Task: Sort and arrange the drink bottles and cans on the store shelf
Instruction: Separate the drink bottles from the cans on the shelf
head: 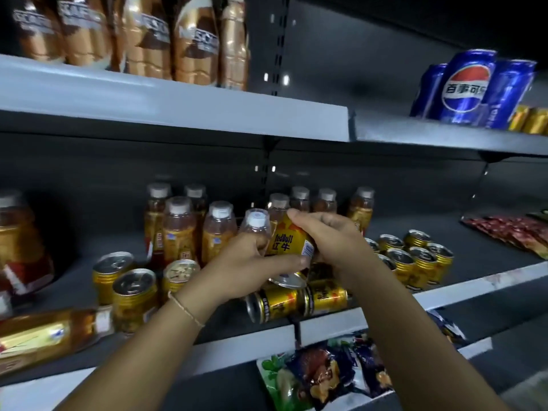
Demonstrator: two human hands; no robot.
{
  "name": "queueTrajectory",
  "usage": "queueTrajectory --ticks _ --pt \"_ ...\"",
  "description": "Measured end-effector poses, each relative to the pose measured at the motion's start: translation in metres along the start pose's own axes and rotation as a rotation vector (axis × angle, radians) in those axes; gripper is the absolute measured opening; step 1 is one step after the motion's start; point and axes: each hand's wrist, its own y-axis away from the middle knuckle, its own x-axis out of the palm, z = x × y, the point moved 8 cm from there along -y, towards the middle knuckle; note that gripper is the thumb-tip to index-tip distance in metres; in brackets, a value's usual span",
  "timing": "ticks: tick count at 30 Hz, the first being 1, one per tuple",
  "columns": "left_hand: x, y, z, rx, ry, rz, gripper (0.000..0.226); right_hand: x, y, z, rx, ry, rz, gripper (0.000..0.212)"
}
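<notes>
Both hands, left hand [252, 262] and right hand [332, 244], grasp the gold can [292, 247], tilted, base-up, directly above two toppled cans [296, 301].

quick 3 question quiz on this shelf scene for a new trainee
1. True or false: the gold can gripped by both hands is a Pepsi.
2. Which cans stand on the upper right shelf? A) blue cans B) green cans
3. Fill in: two gold cans at the shelf edge, under the hands, lie on their ____.

Key: 1 false, the left hand and right hand grip a Red Bull; 2 A, blue cans; 3 sides.
</notes>
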Motion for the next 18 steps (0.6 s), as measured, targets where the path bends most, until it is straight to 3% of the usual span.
queueTrajectory --ticks 4,7,11,15,18 --pt "0.041 -0.029 0.003 -0.011 -0.035 0.016 0.05 -0.05 -0.012 -0.009 -0.02 -0.018 -0.026 0.047" --pt "0.052 -0.05 0.005 0.01 -0.171 -0.132 0.058 -0.077 -0.027 -0.01 -0.077 -0.012 -0.056 0.051" --pt "0.059 -0.075 0.007 0.034 -0.321 -0.29 0.036 -0.099 -0.053 -0.013 -0.17 -0.073 -0.142 0.048" --pt "0.07 -0.094 0.029 -0.09 -0.451 -0.228 0.044 -0.116 -0.08 -0.018 -0.241 0.032 -0.246 0.063" --pt "0.081 -0.1 0.043 -0.139 -0.525 -0.159 0.044 -0.122 -0.096 -0.029 -0.269 0.133 -0.273 0.061"
